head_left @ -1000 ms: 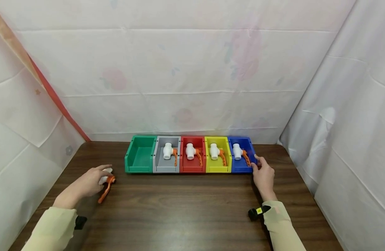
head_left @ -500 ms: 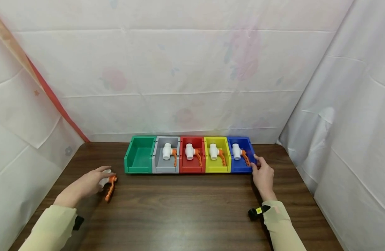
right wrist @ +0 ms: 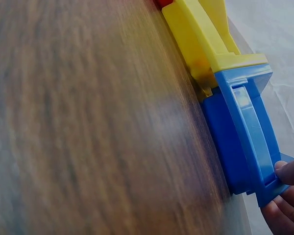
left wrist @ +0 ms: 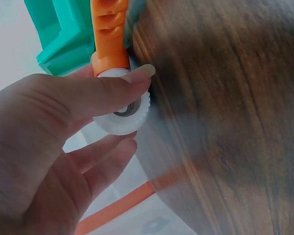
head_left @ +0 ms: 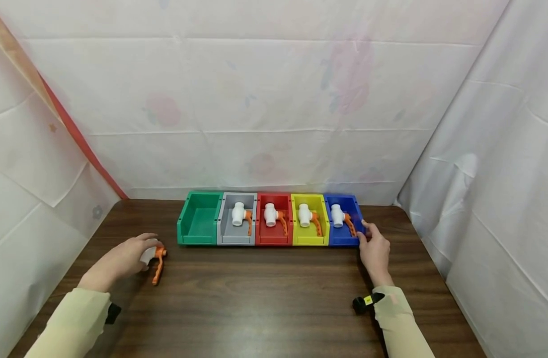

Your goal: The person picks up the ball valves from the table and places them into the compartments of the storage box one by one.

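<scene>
My left hand (head_left: 121,261) holds a white plastic ball valve (head_left: 147,255) with an orange lever handle at the left of the table. In the left wrist view, the thumb lies across the valve's white round end (left wrist: 118,126), and the orange handle (left wrist: 110,36) points away from the palm. Whether this valve touches the table is unclear. At the right end of a row of bins, my right hand (head_left: 375,253) grips the near right corner of the blue bin (right wrist: 223,142), thumb on its rim. A similar valve (head_left: 337,217) lies inside that bin.
Joined to the blue bin are a yellow bin (head_left: 310,241), a red bin (head_left: 274,240) and a grey bin (head_left: 236,240), each with one similar valve. The green bin (head_left: 197,239) at the left end shows only its bare floor. White cloth (head_left: 274,99) hangs behind the table.
The valve in my left hand has turned: its orange handle swung from the lower left to point nearly straight toward me. My right hand stays on the blue bin.
</scene>
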